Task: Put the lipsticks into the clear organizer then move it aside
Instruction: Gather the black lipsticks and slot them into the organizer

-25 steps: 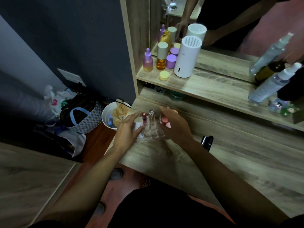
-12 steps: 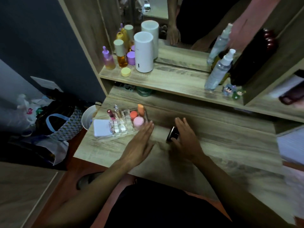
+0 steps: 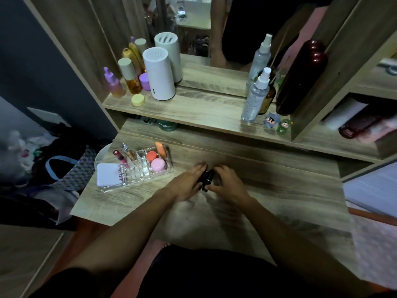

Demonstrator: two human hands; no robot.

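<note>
Clear acrylic organizer (image 3: 137,172) sits at the far-left corner of the wood-grain worktop (image 3: 268,190), gridded slots in the middle. Two slim lipstick tubes (image 3: 123,157) stand tilted in the left slots; several slots beside them look free. A white flat compact (image 3: 107,174) lies in its left bay; orange and pink round sponges (image 3: 155,161) fill the right bay.

Left hand (image 3: 187,182): flat, fingers together, fingertips touching the left side of the small black cylindrical lipsticks (image 3: 207,178). Not wrapped around them; looks like it's steadying or corralling.

The black lipsticks lie on the worktop at centre, pinched between both hands, long axis running near-to-far, slightly angled. Glossy hard plastic, likely to roll. Can't tell if it's one tube or two side by side.

Right hand (image 3: 227,182): fingers curled in against the right side of the lipsticks. Whether it has actually closed on them, can't tell.

Key relation: the organizer lies left and slightly far of the lipsticks, so the left hand is nearer to it. Tubes need uprighting before they drop into a slot. Moving the organizer aside isn't due yet.
</note>
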